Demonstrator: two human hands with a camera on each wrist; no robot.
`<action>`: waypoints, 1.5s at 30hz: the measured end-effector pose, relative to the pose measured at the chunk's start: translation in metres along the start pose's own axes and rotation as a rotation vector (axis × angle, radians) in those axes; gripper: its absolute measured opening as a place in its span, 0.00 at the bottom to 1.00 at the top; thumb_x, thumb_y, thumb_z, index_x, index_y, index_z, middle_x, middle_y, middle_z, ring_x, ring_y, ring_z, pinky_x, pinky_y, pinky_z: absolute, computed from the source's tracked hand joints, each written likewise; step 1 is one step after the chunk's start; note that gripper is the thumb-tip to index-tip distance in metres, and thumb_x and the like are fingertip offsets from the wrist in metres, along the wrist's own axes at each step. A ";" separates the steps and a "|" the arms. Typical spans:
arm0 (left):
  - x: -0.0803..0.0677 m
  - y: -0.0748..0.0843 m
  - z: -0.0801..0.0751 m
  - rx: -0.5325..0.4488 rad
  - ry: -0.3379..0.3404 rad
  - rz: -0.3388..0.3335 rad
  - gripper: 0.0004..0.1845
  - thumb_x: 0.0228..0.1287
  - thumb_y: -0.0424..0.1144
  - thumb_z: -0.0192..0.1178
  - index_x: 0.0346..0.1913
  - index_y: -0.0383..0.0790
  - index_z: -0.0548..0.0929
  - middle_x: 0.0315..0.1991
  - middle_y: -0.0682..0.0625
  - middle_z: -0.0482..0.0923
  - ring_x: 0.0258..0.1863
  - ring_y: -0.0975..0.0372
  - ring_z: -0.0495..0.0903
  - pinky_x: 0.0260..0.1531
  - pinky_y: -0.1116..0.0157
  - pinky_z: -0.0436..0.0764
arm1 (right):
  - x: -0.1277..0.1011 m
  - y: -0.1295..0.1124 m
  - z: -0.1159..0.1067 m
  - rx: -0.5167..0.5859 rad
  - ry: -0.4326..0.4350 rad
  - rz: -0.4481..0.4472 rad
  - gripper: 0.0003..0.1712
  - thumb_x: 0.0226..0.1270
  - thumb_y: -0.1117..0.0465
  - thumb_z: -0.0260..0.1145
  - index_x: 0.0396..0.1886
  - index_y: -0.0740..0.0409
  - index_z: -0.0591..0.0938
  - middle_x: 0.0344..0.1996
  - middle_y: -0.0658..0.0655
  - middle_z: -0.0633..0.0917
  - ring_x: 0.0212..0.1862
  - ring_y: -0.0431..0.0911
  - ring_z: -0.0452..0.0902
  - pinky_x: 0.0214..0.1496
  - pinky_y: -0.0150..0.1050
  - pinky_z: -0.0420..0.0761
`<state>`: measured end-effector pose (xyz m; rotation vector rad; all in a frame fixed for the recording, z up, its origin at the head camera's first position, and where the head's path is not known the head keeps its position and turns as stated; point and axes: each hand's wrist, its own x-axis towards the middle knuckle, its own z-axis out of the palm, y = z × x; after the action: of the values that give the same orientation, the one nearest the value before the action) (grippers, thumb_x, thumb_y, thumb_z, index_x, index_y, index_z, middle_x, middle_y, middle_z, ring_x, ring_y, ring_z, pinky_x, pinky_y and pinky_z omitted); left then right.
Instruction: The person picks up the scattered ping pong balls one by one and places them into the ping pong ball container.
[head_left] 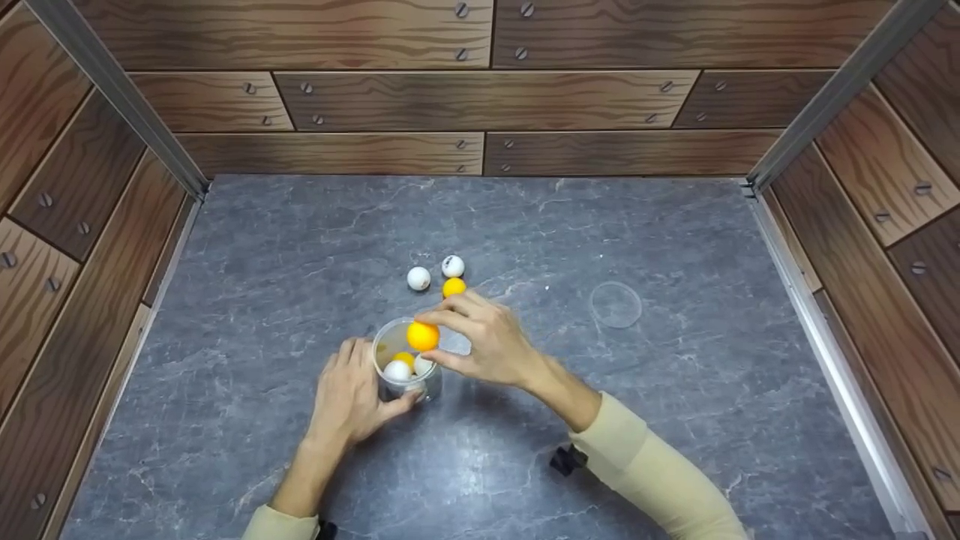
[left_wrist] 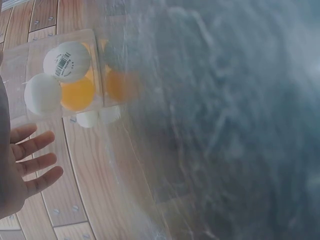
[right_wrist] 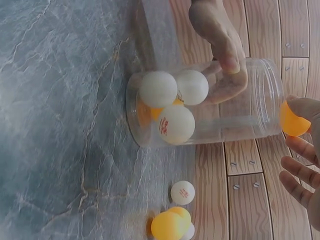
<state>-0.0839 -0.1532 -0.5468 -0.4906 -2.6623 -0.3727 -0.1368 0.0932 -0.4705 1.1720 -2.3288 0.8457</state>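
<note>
A clear plastic jar (head_left: 409, 386) stands on the grey surface, holding several white and orange table tennis balls; a white ball (right_wrist: 177, 124) shows through its wall. My left hand (head_left: 351, 394) steadies the jar from the left, thumb at its near side and fingers along the far left. In the left wrist view those fingers (left_wrist: 35, 155) look fairly straight. Between thumb and fingertips, my right hand (head_left: 484, 337) pinches an orange table tennis ball (head_left: 423, 336) over the jar's mouth. In the right wrist view this orange ball (right_wrist: 294, 120) is right at the rim.
Beyond the jar lie two white balls, one (head_left: 418, 278) left of the other (head_left: 453, 265). An orange ball (head_left: 454, 287) is partly covered by my right hand. To the right lies a clear round lid (head_left: 616, 304). Wood-patterned walls (head_left: 480, 101) enclose the surface.
</note>
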 end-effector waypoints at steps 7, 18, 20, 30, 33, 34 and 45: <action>-0.001 0.000 0.001 0.003 0.028 0.022 0.52 0.50 0.76 0.62 0.57 0.27 0.78 0.43 0.40 0.80 0.43 0.49 0.79 0.36 0.55 0.81 | 0.005 -0.005 0.008 -0.013 -0.032 -0.026 0.26 0.62 0.46 0.79 0.57 0.50 0.88 0.44 0.51 0.89 0.46 0.45 0.83 0.45 0.35 0.84; 0.000 0.000 0.002 0.001 0.047 0.026 0.48 0.47 0.75 0.64 0.51 0.30 0.79 0.40 0.42 0.79 0.40 0.50 0.78 0.34 0.56 0.79 | 0.009 -0.007 0.014 -0.007 -0.072 -0.009 0.26 0.61 0.47 0.78 0.57 0.50 0.88 0.45 0.51 0.89 0.44 0.46 0.82 0.42 0.35 0.83; 0.000 0.000 0.002 -0.003 0.044 0.023 0.48 0.46 0.75 0.65 0.51 0.31 0.79 0.41 0.42 0.79 0.41 0.51 0.78 0.35 0.55 0.80 | 0.009 -0.008 0.015 0.003 -0.082 0.004 0.25 0.62 0.48 0.78 0.57 0.50 0.88 0.45 0.51 0.89 0.44 0.46 0.83 0.43 0.35 0.83; 0.000 0.000 0.001 -0.008 0.011 0.002 0.46 0.48 0.73 0.66 0.52 0.32 0.79 0.42 0.41 0.79 0.44 0.49 0.79 0.38 0.54 0.81 | 0.011 -0.011 0.018 0.005 -0.124 0.056 0.25 0.63 0.47 0.76 0.58 0.50 0.88 0.45 0.50 0.89 0.46 0.45 0.83 0.46 0.35 0.83; 0.000 0.000 0.000 -0.013 0.004 -0.003 0.48 0.47 0.74 0.66 0.53 0.31 0.79 0.43 0.41 0.80 0.44 0.49 0.79 0.39 0.54 0.81 | 0.011 -0.011 0.018 -0.008 -0.117 0.058 0.25 0.63 0.47 0.76 0.58 0.49 0.88 0.44 0.49 0.89 0.45 0.45 0.82 0.44 0.34 0.82; 0.000 0.001 0.000 -0.014 0.004 -0.003 0.48 0.47 0.74 0.66 0.53 0.31 0.79 0.43 0.41 0.80 0.44 0.49 0.79 0.39 0.54 0.81 | 0.010 -0.011 0.018 -0.011 -0.115 0.058 0.25 0.63 0.47 0.76 0.58 0.49 0.88 0.44 0.49 0.89 0.45 0.44 0.82 0.43 0.34 0.82; 0.000 0.000 0.000 -0.013 0.002 -0.001 0.49 0.47 0.75 0.66 0.53 0.32 0.79 0.43 0.41 0.80 0.43 0.50 0.79 0.37 0.53 0.81 | 0.007 -0.009 0.015 -0.026 -0.090 0.007 0.26 0.64 0.46 0.75 0.59 0.49 0.88 0.47 0.52 0.89 0.46 0.46 0.83 0.42 0.35 0.83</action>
<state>-0.0840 -0.1528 -0.5463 -0.4932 -2.6601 -0.3908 -0.1344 0.0745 -0.4741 1.2151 -2.4102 0.7780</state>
